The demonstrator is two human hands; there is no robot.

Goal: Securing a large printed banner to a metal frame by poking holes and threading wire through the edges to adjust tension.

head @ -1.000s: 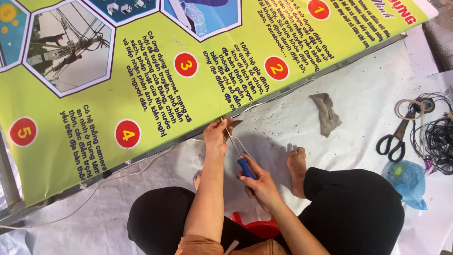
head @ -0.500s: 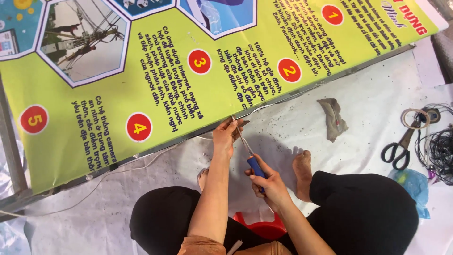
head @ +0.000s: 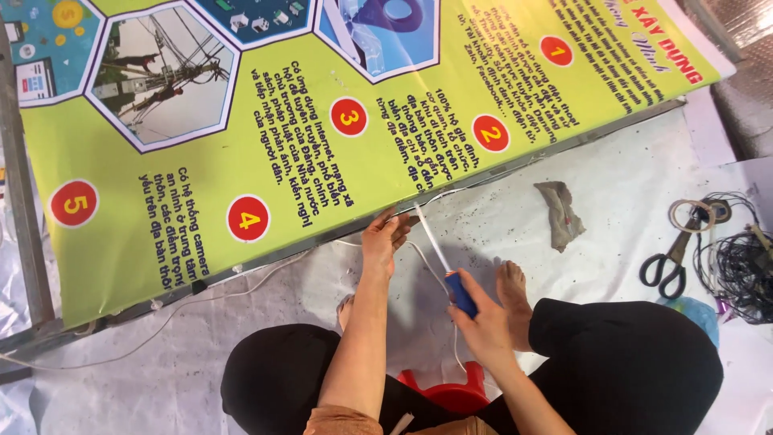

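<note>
Gripped tight in the right hand (head: pixel 485 326) is a blue-handled screwdriver (head: pixel 448 267), its handle wrapped by the fingers and its pale shaft slanting up toward the lower edge of the banner. Now, biggest thing first: a huge yellow-green banner (head: pixel 322 161) is spread across most of the view, dotted with red numbered circles and hexagon pictures, and it is laid over a metal frame (head: pixel 24 209) seen at the left. Beneath it all, a white ground sheet (head: pixel 628 209) is stretched out. The person's legs in black trousers (head: pixel 620 379) are folded at the bottom, with a bare foot (head: pixel 513 290) resting just beside the screwdriver hand, and a red stool (head: pixel 439 395) is partly hidden between the knees. At the banner's edge the left hand (head: pixel 385 240) is pressed, fingers closed around the white cord (head: pixel 266 278) that is run along that edge, right by the screwdriver tip. Off to the right, black-handled scissors (head: pixel 668 262) are lying near a tangle of black wire (head: pixel 745 274). A small grey rag (head: pixel 561 211) is left on the sheet, well apart from both hands.
</note>
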